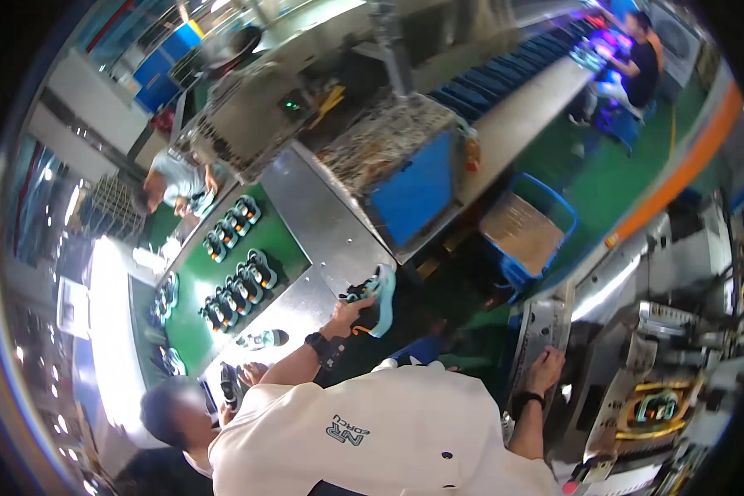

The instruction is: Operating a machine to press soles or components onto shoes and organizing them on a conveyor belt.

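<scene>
The left hand [351, 314] has its fingers closed round the upper of a shoe [384, 299], holding it tilted, with the pale-blue sole turned away to the hand's right. The shoe is by the corner of the metal table [314, 217]. The right hand [546, 369], fingers part-curled, is at the metal panel [544, 324] of the machine; whether it grips anything there cannot be told.

Right of that hand, a second shoe [660, 406] sits within a yellow frame [622, 434]. Beyond and left of the left hand, rows of shoes [241, 287] stand on a green belt [197, 283]; nearer, left of the hand, a co-worker [167, 417] handles another shoe [230, 387].

The step in hand looks like carrying one shoe between belt and machine; moving it calls for a firm grip and clearance past the table corner.
</scene>
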`<state>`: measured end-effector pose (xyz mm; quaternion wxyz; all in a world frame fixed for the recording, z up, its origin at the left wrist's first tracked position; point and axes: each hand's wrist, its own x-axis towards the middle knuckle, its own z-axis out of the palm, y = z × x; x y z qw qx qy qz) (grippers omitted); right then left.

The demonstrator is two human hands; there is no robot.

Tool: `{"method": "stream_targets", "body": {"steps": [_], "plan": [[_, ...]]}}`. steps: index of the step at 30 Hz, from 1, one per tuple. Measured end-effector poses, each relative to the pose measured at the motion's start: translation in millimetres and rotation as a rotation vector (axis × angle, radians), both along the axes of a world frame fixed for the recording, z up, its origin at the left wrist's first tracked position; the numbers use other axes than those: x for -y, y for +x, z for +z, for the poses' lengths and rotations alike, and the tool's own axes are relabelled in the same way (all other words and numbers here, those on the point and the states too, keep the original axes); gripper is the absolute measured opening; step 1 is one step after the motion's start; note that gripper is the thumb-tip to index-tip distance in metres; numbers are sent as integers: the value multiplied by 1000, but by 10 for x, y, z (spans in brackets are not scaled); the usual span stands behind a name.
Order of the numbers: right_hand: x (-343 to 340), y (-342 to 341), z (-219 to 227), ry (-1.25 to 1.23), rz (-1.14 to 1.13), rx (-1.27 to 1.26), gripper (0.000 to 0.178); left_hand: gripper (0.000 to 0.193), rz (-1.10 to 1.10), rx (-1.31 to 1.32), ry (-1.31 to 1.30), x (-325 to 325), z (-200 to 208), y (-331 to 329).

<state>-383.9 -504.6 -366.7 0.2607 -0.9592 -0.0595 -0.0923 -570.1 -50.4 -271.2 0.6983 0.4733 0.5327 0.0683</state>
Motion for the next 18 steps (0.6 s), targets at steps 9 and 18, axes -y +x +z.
{"method": "stream_targets", "body": {"steps": [9, 18], "plan": [[-867, 1090, 1269, 214, 102, 222, 15, 61, 133, -512, 506, -1457, -924, -959], [-4715, 1984, 4280, 247, 814, 510, 14, 59, 202, -599, 654, -1621, -1161, -829]]}}
